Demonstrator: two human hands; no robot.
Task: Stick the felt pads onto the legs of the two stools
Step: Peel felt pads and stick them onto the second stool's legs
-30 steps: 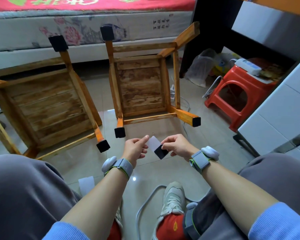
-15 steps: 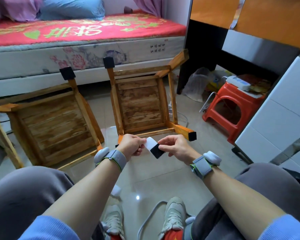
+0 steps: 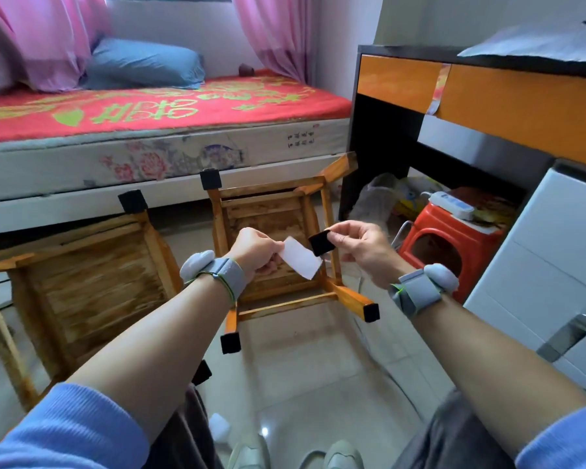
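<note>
Two wooden stools lie tipped on the tiled floor with their legs toward me: the left stool [image 3: 92, 292] and the right stool [image 3: 271, 218]. Black felt pads cover several leg ends, such as one [image 3: 230, 343] on the right stool's near left leg. That stool's far right leg end [image 3: 347, 162] shows bare wood. My left hand [image 3: 256, 250] pinches a white backing sheet [image 3: 300, 257]. My right hand [image 3: 361, 247] pinches a black felt pad [image 3: 321, 243], now separate from the sheet. Both hands hover above the right stool.
A bed [image 3: 156, 130] with a red cover runs behind the stools. An orange-and-black desk [image 3: 454, 96] stands at the right, with a red plastic stool [image 3: 450, 242] and bags under it. A white cabinet [image 3: 548, 265] is at the far right. White scraps [image 3: 219, 426] lie by my feet.
The black pad has come off the white sheet: my right hand holds the pad and my left keeps the sheet. Both hands rose, and my view tilted up toward the bed.
</note>
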